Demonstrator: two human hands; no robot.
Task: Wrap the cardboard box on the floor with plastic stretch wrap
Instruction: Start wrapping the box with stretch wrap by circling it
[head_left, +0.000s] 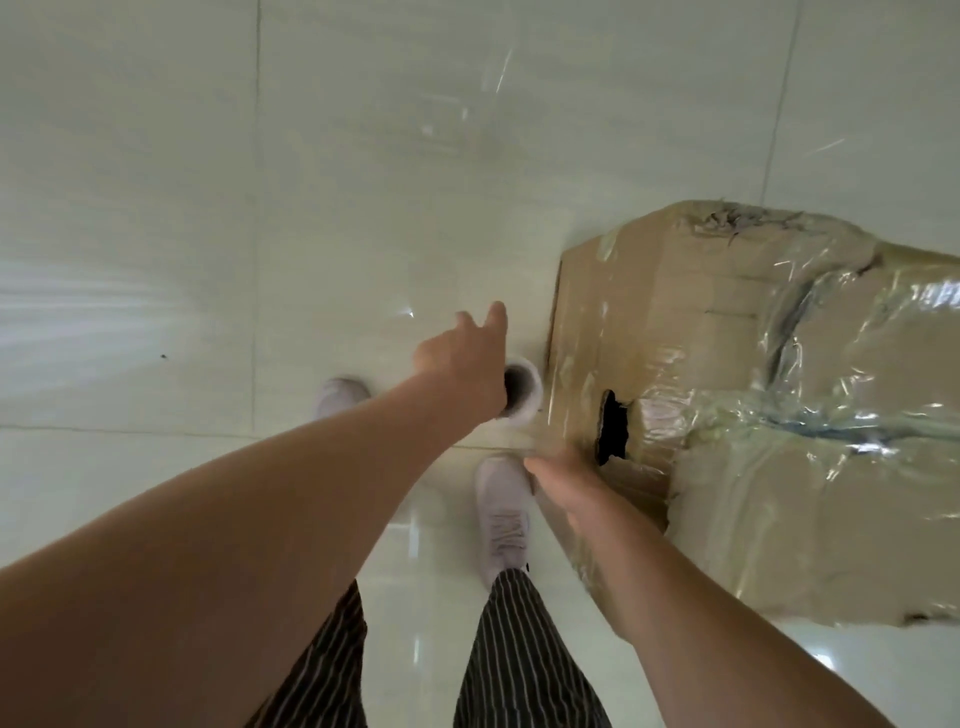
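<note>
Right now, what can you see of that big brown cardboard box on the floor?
The brown cardboard box lies on the pale tiled floor, to the person's right. It looks worn: dented corners and a torn dark hole in its near side. Clear, crinkled stretch wrap already covers much of it, shining in folds. The right hand is at its near corner, blurred, so contact is unclear. A white roll stands just beside its left edge.
</note>
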